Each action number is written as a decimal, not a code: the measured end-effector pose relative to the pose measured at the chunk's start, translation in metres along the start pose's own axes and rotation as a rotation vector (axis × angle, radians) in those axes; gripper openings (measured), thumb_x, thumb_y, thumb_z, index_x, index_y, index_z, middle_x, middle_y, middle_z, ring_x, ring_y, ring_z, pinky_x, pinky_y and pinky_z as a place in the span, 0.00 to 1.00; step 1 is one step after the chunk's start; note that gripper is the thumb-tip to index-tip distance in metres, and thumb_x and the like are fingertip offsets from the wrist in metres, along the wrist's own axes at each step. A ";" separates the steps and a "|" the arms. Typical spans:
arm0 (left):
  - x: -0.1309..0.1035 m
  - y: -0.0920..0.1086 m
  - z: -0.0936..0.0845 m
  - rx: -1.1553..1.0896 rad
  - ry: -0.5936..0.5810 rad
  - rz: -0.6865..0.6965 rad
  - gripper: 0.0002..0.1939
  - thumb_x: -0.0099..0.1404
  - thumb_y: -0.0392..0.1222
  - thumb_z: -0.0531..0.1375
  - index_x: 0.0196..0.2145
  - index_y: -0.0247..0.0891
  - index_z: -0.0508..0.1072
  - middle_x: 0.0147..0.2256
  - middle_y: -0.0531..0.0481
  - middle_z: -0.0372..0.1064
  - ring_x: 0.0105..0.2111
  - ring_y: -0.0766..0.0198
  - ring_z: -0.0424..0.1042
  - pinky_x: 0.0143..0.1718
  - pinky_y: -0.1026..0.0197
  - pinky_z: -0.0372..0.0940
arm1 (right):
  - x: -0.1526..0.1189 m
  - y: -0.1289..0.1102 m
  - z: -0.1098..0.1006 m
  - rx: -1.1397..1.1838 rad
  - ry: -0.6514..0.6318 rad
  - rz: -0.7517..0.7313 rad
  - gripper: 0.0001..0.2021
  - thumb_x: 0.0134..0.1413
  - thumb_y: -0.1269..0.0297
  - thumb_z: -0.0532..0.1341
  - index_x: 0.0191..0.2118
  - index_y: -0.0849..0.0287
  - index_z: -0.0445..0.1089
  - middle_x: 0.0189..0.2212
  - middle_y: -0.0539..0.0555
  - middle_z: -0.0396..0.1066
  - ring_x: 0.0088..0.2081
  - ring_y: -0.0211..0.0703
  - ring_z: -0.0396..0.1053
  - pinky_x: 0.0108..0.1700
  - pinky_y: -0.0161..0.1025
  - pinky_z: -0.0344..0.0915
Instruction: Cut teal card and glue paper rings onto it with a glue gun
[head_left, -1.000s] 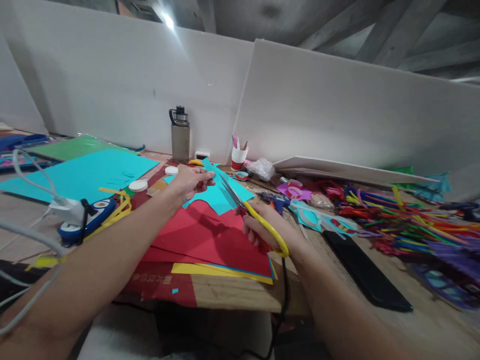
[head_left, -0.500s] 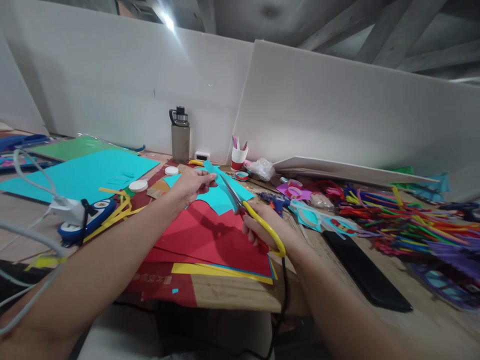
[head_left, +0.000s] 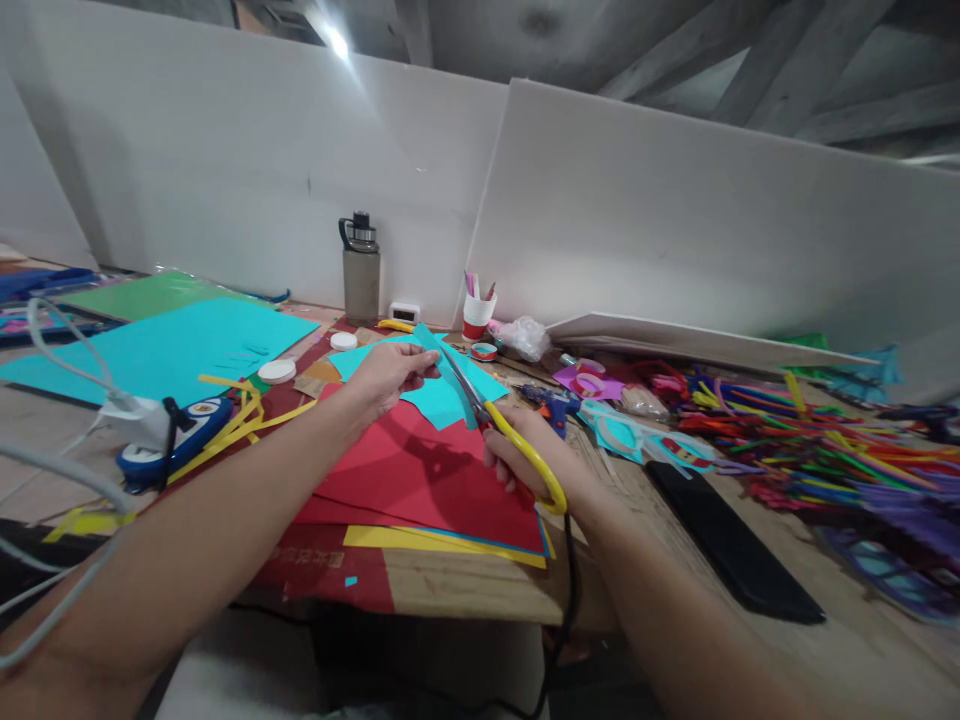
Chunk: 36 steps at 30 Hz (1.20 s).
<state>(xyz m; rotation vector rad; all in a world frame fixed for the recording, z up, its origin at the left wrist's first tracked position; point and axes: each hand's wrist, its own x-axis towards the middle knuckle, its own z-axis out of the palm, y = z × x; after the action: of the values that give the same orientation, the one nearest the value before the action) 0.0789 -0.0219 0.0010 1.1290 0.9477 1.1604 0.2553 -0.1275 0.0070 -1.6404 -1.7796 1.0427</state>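
My left hand (head_left: 394, 376) pinches a narrow piece of turquoise paper (head_left: 425, 337) between thumb and fingers. Yellow-handled scissors (head_left: 534, 457) are gripped in my right hand (head_left: 553, 442), with their metal blades pointing up and left along the held paper. Whether the blades are fully closed is hard to see. Below lies a cut turquoise sheet (head_left: 442, 408), partly hidden by my left hand. It rests over red paper sheets (head_left: 420, 480), with yellow paper (head_left: 450, 549) showing under their front edge.
A bottle (head_left: 361, 285) and a pen cup (head_left: 478, 315) stand at the back by white boards. At right lie a black flat object (head_left: 731, 545), a glue gun (head_left: 555, 405) and many pipe cleaners (head_left: 757, 430). White cables (head_left: 67, 470) run at left beside a blue device (head_left: 176, 440).
My left hand and the held paper have shifted slightly right, toward the scissors. The scissors' handle has moved a little left and the blades look closer to the paper strip.
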 end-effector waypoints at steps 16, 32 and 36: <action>0.001 -0.005 -0.001 0.022 -0.007 0.049 0.09 0.52 0.37 0.65 0.21 0.32 0.68 0.19 0.52 0.65 0.21 0.70 0.66 0.21 0.67 0.53 | 0.002 0.003 0.004 0.006 0.030 0.029 0.04 0.47 0.70 0.52 0.26 0.58 0.60 0.11 0.43 0.58 0.10 0.31 0.57 0.12 0.27 0.54; -0.001 -0.005 -0.001 0.123 0.016 0.103 0.09 0.53 0.39 0.64 0.22 0.32 0.69 0.20 0.50 0.67 0.22 0.70 0.67 0.23 0.66 0.54 | 0.010 0.024 0.005 -0.010 0.017 -0.118 0.04 0.53 0.64 0.51 0.30 0.57 0.58 0.20 0.46 0.63 0.15 0.32 0.60 0.13 0.27 0.59; -0.002 -0.005 -0.001 0.123 0.017 0.116 0.09 0.53 0.39 0.64 0.22 0.33 0.69 0.20 0.50 0.68 0.23 0.69 0.68 0.24 0.66 0.55 | 0.011 0.024 0.006 -0.008 0.030 -0.113 0.06 0.54 0.62 0.51 0.29 0.56 0.59 0.20 0.46 0.62 0.15 0.32 0.59 0.13 0.28 0.59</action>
<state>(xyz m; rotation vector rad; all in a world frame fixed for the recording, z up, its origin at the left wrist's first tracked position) 0.0785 -0.0234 -0.0046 1.2892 0.9882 1.2192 0.2632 -0.1186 -0.0175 -1.5328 -1.8353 0.9567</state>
